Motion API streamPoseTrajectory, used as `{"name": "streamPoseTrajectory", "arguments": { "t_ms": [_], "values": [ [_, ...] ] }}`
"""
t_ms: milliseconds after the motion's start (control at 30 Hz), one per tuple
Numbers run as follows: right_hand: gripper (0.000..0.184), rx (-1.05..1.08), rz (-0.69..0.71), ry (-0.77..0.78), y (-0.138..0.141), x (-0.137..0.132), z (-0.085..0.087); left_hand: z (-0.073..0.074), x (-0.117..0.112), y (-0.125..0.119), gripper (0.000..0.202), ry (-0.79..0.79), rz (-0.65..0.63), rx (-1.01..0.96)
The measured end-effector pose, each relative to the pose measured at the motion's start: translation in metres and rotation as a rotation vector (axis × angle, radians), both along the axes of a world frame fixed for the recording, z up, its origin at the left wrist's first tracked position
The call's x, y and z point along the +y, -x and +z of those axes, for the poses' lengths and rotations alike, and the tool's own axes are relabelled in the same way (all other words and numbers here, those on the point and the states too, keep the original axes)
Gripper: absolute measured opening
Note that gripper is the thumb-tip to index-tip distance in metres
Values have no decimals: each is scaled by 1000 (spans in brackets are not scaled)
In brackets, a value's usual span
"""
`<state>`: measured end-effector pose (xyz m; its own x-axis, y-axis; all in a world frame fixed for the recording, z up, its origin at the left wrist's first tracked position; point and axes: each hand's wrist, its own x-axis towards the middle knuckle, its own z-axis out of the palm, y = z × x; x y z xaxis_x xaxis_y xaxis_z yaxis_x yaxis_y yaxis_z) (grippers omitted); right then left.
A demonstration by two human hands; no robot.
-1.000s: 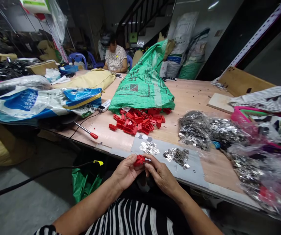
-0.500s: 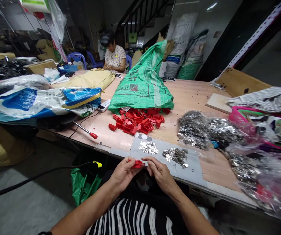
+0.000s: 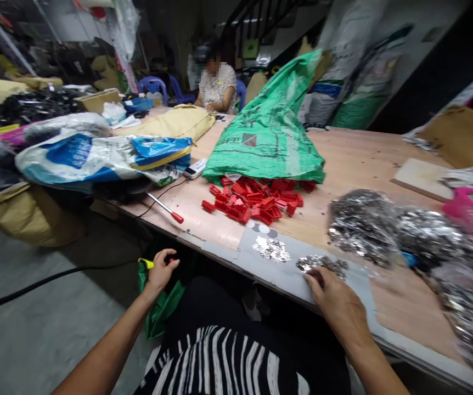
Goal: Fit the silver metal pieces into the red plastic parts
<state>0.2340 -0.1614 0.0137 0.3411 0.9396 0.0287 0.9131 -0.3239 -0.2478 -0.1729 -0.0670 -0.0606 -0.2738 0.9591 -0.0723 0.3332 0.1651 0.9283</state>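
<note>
Head: red pieces (image 3: 257,198) at green sack's (image 3: 267,131) mouth.

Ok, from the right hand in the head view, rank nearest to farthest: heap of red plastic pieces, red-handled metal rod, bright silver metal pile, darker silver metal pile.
1. Darker silver metal pile: at the right hand.
2. Bright silver metal pile: left of it.
3. Heap of red plastic pieces: farther back, left.
4. Red-handled metal rod: farthest left.

Loose parts (image 3: 257,200) red. Sack (image 3: 269,126) green, black print. Small pieces (image 3: 271,249) silver. Tabletop (image 3: 355,159) pinkish-tan; sheet (image 3: 277,274) at near edge grey. Shirt (image 3: 228,356) black, white stripes.
</note>
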Motion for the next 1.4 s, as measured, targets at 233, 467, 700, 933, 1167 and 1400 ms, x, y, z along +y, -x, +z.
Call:
{"name": "streamPoseTrajectory", "arguments": {
  "t_ms": [233,467,700,933,1167,1400],
  "values": [
    [41,46,6,-71,-18,7,-13,24,12,11,21,-134,30,132],
    [39,113,-42,-97,-14,1,-10,62,13,-39,14,-410,-67,168],
    [37,178,-40,-209,-8,-3,-4,67,67,-108,57,-491,-338,432],
    [35,223,-48,-256,-7,-8,-4,53,124,-128,51,-387,-159,424],
    [33,295,-56,-250,-3,-12,0,53,89,-121,39,-475,-223,338],
    [32,381,-25,-330,16,-6,11,65,3,-139,59,-472,-454,-204]
  ]
}}
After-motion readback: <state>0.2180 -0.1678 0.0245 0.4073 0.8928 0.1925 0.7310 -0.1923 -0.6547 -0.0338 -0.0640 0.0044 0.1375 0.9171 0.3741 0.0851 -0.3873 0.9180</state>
